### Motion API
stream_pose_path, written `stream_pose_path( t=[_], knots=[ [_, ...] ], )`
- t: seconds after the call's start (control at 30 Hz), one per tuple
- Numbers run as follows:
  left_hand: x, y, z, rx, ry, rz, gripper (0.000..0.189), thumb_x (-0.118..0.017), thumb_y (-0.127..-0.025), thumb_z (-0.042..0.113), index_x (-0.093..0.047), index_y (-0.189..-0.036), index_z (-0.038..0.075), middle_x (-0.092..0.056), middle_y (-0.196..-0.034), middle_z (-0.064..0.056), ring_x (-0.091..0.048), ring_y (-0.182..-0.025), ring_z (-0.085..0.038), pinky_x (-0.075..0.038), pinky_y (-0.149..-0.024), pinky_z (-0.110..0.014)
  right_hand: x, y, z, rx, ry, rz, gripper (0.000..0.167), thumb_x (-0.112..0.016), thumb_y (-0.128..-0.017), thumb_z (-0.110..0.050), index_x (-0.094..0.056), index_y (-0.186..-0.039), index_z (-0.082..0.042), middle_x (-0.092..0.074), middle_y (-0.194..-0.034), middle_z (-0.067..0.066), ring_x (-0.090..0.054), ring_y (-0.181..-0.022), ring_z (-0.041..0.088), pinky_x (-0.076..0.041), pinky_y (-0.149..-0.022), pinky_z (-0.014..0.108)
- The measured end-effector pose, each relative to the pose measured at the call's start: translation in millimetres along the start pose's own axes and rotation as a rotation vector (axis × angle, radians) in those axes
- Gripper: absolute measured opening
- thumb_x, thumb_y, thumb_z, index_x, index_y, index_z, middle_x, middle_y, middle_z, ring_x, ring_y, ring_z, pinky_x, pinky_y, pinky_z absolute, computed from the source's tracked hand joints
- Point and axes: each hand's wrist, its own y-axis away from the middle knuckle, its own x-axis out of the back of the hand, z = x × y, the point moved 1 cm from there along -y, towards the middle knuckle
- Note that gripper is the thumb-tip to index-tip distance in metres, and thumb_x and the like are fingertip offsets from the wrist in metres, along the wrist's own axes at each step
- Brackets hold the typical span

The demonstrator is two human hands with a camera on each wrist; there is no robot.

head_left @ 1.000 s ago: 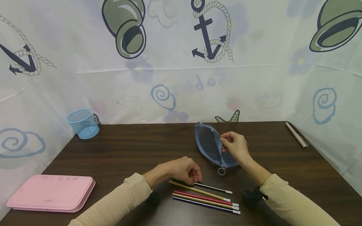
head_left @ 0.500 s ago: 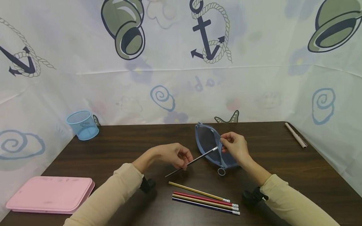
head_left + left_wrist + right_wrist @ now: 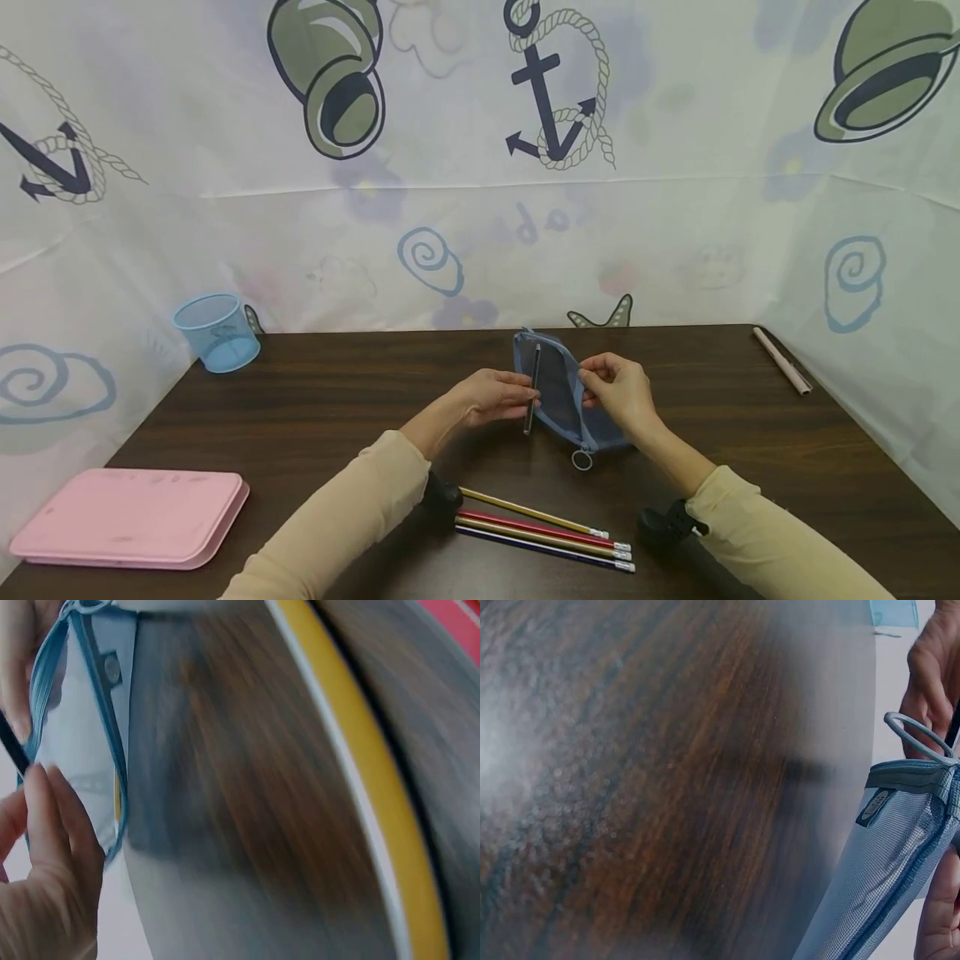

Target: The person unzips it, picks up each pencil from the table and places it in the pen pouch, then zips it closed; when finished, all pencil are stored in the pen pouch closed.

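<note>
A blue mesh pencil pouch (image 3: 557, 392) lies on the dark wooden table (image 3: 322, 400) with its zipper open. My right hand (image 3: 611, 392) pinches the pouch's right zipper edge and holds the mouth apart. My left hand (image 3: 498, 396) pinches a black pencil (image 3: 532, 390), held nearly upright along the pouch's left edge at the opening. Several more pencils (image 3: 543, 533), yellow, red, gold and dark blue, lie side by side near the front edge. In the left wrist view, the fingers (image 3: 45, 825) and black pencil (image 3: 13, 750) sit by the pouch's blue edge (image 3: 105, 750). The right wrist view shows the pouch mesh (image 3: 885, 877) and zipper ring (image 3: 919, 735).
A light blue mesh cup (image 3: 216, 330) stands at the back left of the table. A pink flat case (image 3: 127, 517) lies at the front left. A pale pen (image 3: 782, 358) rests at the back right. Printed cloth walls surround the table on three sides.
My left hand lifted the black pencil off the row near the front edge, carried it up and right, and turned it upright at the pouch's mouth. My right hand kept its hold.
</note>
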Motion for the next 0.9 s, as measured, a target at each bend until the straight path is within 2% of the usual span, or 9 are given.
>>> stream_pose_path(
  t=[0.13, 0.27, 0.53, 0.73, 0.9],
  knots=[
    [-15.1, -6.8, 0.1, -0.030, 0.021, 0.058, 0.046, -0.055, -0.093, -0.002, -0.041, -0.137, -0.007, -0.056, -0.126, -0.025, -0.065, -0.099, -0.020, -0.051, -0.092, -0.033, -0.7, 0.2, 0.7, -0.009, 0.000, -0.008, 0.017, -0.061, -0.089, -0.001, -0.062, -0.101, 0.011, -0.063, -0.074, 0.008, -0.059, -0.053, 0.007, -0.056, -0.052, 0.022],
    [-26.8, -12.5, -3.5, -0.062, 0.022, 0.086, 0.048, -0.055, -0.092, -0.004, -0.041, -0.137, -0.009, -0.055, -0.127, -0.026, -0.065, -0.093, -0.018, -0.053, -0.090, -0.033, -1.0, 0.4, 1.4, -0.013, -0.006, -0.016, 0.016, -0.061, -0.089, 0.000, -0.061, -0.102, 0.011, -0.063, -0.076, 0.010, -0.059, -0.054, 0.007, -0.056, -0.052, 0.021],
    [-46.4, -21.6, -10.2, -0.120, 0.037, 0.156, 0.055, -0.056, -0.089, -0.007, -0.035, -0.139, -0.009, -0.050, -0.132, -0.028, -0.062, -0.106, -0.029, -0.054, -0.086, -0.034, -1.9, 0.6, -0.7, -0.012, -0.015, -0.031, 0.017, -0.061, -0.089, 0.001, -0.061, -0.103, 0.011, -0.063, -0.076, 0.009, -0.059, -0.054, 0.007, -0.056, -0.052, 0.021],
    [-58.4, -23.0, -13.9, -0.161, 0.091, 0.190, 0.058, -0.056, -0.085, -0.014, -0.032, -0.138, -0.012, -0.053, -0.127, -0.030, -0.064, -0.100, -0.032, -0.055, -0.085, -0.037, -2.6, -0.1, -0.1, -0.010, -0.015, -0.030, 0.017, -0.061, -0.089, 0.001, -0.061, -0.102, 0.011, -0.062, -0.076, 0.011, -0.059, -0.055, 0.008, -0.055, -0.052, 0.021],
    [-64.6, -18.8, -14.3, -0.146, 0.112, 0.188, 0.060, -0.055, -0.085, -0.016, -0.030, -0.139, -0.011, -0.050, -0.128, -0.030, -0.062, -0.102, -0.035, -0.054, -0.087, -0.040, -1.6, 0.3, 1.0, -0.003, -0.003, -0.032, 0.016, -0.061, -0.089, 0.001, -0.061, -0.102, 0.011, -0.062, -0.076, 0.011, -0.060, -0.055, 0.009, -0.056, -0.052, 0.021]
  ],
)
